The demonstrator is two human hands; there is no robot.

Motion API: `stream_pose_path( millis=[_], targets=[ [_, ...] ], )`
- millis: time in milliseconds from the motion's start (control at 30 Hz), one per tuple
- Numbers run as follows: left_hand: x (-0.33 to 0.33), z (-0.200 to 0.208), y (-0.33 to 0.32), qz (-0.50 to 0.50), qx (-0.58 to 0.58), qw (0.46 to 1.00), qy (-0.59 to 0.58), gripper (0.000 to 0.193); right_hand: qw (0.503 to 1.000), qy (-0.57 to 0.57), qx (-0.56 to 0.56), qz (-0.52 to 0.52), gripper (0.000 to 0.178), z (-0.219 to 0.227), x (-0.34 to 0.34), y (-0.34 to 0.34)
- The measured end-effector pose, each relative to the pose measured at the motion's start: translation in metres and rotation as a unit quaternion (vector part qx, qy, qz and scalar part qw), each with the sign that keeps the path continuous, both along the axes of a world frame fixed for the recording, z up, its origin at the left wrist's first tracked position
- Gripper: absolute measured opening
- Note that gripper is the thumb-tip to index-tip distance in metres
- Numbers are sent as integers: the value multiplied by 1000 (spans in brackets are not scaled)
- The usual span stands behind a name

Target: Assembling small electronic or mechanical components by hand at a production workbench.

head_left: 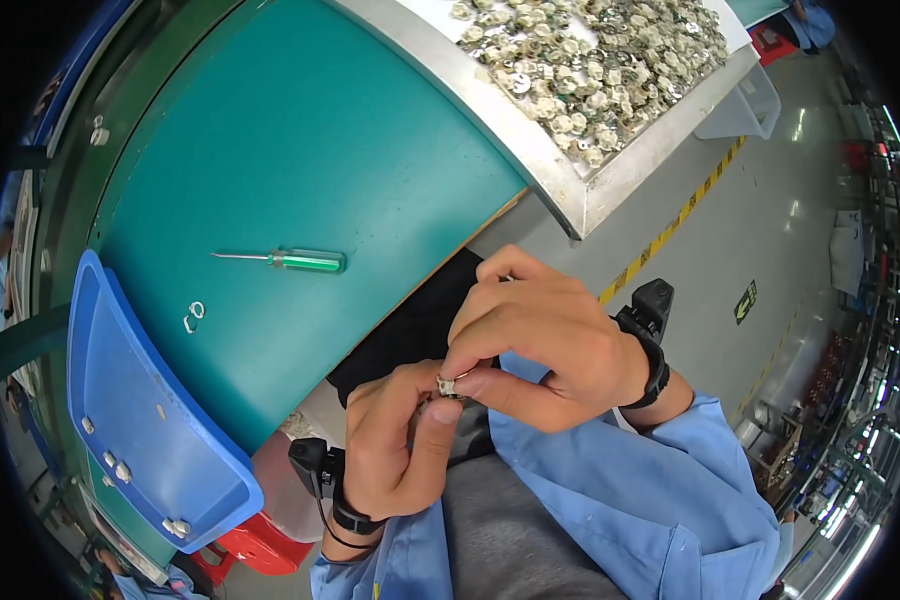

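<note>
In front of my chest, both hands meet at a small cream-and-metal part (447, 386). My left hand (395, 440) grips it from below between thumb and fingers. From the right, my right hand (545, 345) pinches the same part with its thumb and index finger. My fingertips cover much of it, so its exact kind cannot be made out. Beyond my hands, on the green tabletop (350, 130), lies a screwdriver (310, 261) with a green handle, its tip to the left. Two small pale ring-like pieces (194, 316) lie left of it.
A metal-rimmed tray (560, 185) heaped with small cream-and-metal parts (600, 70) reaches over the table's far right corner. At the left, a blue plastic tray (150, 400) holds several small pale pieces. Red stool (265, 545) at lower left; taped grey floor (690, 200) to the right.
</note>
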State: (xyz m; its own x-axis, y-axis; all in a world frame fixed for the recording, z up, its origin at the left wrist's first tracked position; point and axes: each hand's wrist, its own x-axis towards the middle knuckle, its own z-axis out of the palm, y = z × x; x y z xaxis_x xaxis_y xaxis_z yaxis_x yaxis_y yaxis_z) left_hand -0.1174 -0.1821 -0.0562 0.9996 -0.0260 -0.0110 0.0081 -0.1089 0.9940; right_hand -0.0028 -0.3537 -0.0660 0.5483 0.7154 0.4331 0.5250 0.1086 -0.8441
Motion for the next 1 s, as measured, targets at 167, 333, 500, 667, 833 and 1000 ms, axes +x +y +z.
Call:
stream_pose_path(
  millis=[167, 333, 500, 667, 833, 1000],
  targets=[
    [-6, -4, 4, 2, 36, 999, -33, 13, 998, 50, -18, 21, 13, 8, -3, 5],
    [-8, -6, 1, 29, 44, 998, -45, 13, 997, 72, -15, 37, 17, 14, -7, 6],
    [-6, -3, 5, 46, 85, 994, -58, 13, 996, 62, -21, 57, 25, 11, -4, 4],
    [-13, -9, 15, 39, 55, 994, -87, 11, 995, 61, -45, 69, 30, 22, 0, 10],
    [-34, -12, 23, 76, -19, 992, -98, 13, 982, -147, -90, -73, 28, 11, 21, 62],
    [-57, -1, 27, 79, -20, 985, -151, 14, 953, -231, -159, -120, 25, -10, 19, 101]
  ],
)
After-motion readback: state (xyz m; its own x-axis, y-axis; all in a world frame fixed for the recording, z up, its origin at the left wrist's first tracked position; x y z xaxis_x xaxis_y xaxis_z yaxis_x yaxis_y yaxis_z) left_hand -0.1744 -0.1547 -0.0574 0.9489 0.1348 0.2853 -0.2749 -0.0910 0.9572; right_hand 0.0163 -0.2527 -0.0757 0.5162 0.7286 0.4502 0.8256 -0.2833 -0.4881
